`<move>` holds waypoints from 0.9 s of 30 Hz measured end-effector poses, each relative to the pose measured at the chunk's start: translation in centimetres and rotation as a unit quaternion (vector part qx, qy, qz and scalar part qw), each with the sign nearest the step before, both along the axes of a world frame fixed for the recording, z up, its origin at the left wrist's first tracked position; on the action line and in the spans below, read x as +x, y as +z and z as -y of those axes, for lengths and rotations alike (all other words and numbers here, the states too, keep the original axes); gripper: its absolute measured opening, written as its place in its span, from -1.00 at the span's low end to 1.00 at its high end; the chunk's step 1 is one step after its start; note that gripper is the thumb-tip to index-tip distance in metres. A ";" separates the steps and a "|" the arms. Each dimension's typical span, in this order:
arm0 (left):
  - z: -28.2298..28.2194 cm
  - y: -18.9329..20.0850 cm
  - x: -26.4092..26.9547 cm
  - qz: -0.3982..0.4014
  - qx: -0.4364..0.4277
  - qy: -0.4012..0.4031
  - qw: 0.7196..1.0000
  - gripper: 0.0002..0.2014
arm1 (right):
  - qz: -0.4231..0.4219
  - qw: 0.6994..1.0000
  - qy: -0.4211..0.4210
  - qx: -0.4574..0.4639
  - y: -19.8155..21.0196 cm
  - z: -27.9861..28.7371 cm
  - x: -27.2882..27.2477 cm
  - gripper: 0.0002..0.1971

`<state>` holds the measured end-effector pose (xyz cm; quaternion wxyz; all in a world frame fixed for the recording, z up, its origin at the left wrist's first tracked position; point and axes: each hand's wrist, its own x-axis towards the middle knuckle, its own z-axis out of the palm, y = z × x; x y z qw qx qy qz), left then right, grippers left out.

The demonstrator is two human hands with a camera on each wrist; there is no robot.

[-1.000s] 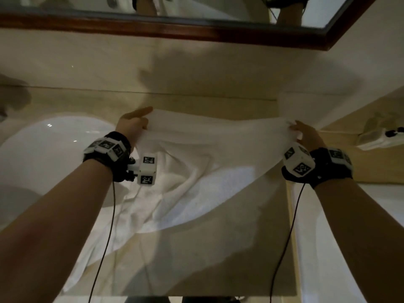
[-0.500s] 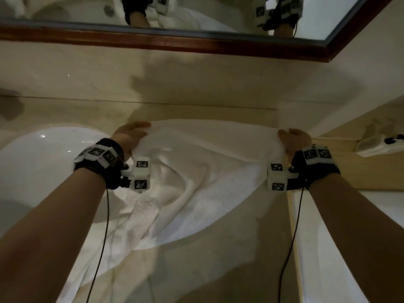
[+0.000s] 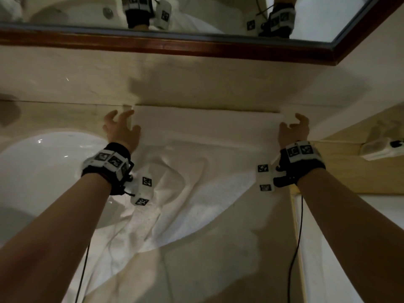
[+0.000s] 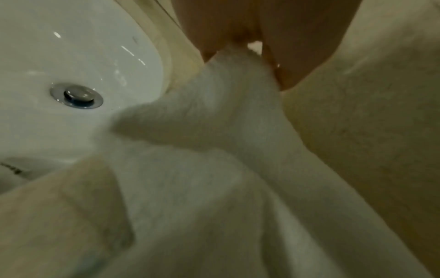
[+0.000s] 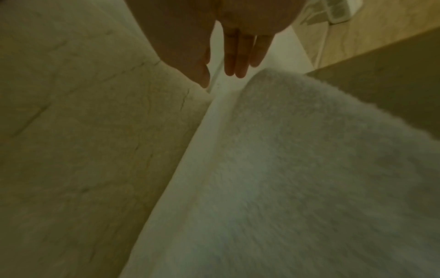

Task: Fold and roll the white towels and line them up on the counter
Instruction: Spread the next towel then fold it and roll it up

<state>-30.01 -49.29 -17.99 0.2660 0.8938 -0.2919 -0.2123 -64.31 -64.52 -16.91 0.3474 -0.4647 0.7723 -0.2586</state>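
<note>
I have carried the far edge of the white towel (image 3: 203, 171) back across the counter (image 3: 229, 259); half a second ago both hands were pinching its two far corners in mid-air over the middle of the counter, and now that edge lies flat along the counter's back edge, against the wall under the mirror (image 3: 196, 16). My left hand (image 3: 121, 130) has let go at the towel's far left corner: in the head view its fingers are spread and lifted, though the left wrist view shows two fingertips (image 4: 285, 75) close on a ridge of cloth, so I cannot tell whether a light pinch remains. My right hand (image 3: 294, 133) is at the far right corner with its fingers (image 5: 238, 56) straight and together, clear of the cloth. The towel's near part is rumpled, its left side spilling over the rim of the sink (image 3: 32, 171) and the rest trailing off the counter's front edge. I judge the spreading step nearly done; the creases want smoothing before the first fold. As for writing, I read none: only black-and-white square marker patterns on the wrist bands (image 3: 107, 160), and a white device (image 3: 380, 148) on the shelf at right, too blurred to show a label.
</note>
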 end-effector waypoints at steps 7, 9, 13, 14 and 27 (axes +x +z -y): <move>-4.7 -0.4 -1.5 0.010 0.003 0.057 0.998 -0.59 | -0.018 0.998 -0.021 0.060 -1.8 -7.8 0.5 -0.61; -6.9 -0.3 -1.9 -0.016 0.009 0.057 0.998 -0.66 | 0.009 0.997 -0.037 0.074 -2.5 -11.2 0.4 -0.67; -10.9 -0.4 -2.7 -0.069 0.081 -0.031 0.994 -0.72 | 0.000 0.995 0.011 0.100 -2.7 -15.5 1.0 -0.77; -11.6 -0.3 -2.9 -0.068 0.111 -0.052 0.990 -0.72 | 0.031 0.993 0.019 0.108 -2.8 -16.2 1.4 -0.69; -16.9 3.1 -7.6 -0.086 0.209 -0.175 0.958 -0.56 | 0.112 0.944 0.214 0.226 -0.3 -23.9 6.8 -0.87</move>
